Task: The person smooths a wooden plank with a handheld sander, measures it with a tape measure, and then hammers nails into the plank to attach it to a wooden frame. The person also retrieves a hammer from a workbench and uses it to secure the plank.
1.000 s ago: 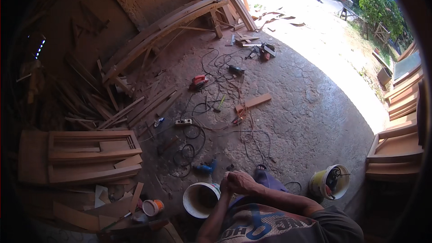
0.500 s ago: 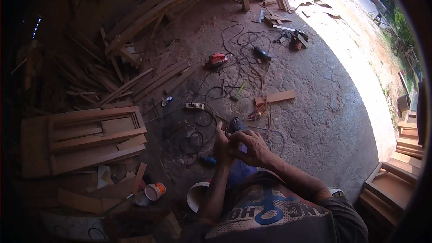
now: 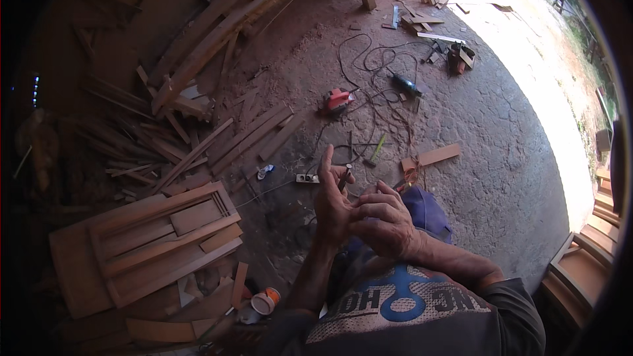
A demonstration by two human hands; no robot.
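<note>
My left hand (image 3: 333, 201) is raised over the floor, its index finger pointing up. A short dark rod-like piece (image 3: 343, 178) with a pale round end sits between its thumb and fingers; its exact kind is not clear. My right hand (image 3: 384, 221) presses against the left palm with fingers curled, and whatever they may hold is hidden. Beyond the hands lie a white power strip (image 3: 308, 178) and a hammer with a yellow-green handle (image 3: 378, 148). A flat wooden board (image 3: 432, 157) rests to the right, near my knee in purple cloth (image 3: 427, 212).
On the floor ahead are a red power tool (image 3: 338, 99), a teal power tool (image 3: 407, 85) and tangled cords. A wooden door panel (image 3: 142, 244) and timber strips (image 3: 250, 133) fill the left. An orange-white tub (image 3: 265, 301) stands near my left arm; wooden frames (image 3: 587, 270) lean at right.
The view has shifted, so the floor items appear farther right. My purple-clad knee now shows right of the hands. The left hand's index finger has straightened, and the dark rod-like piece is now visible.
</note>
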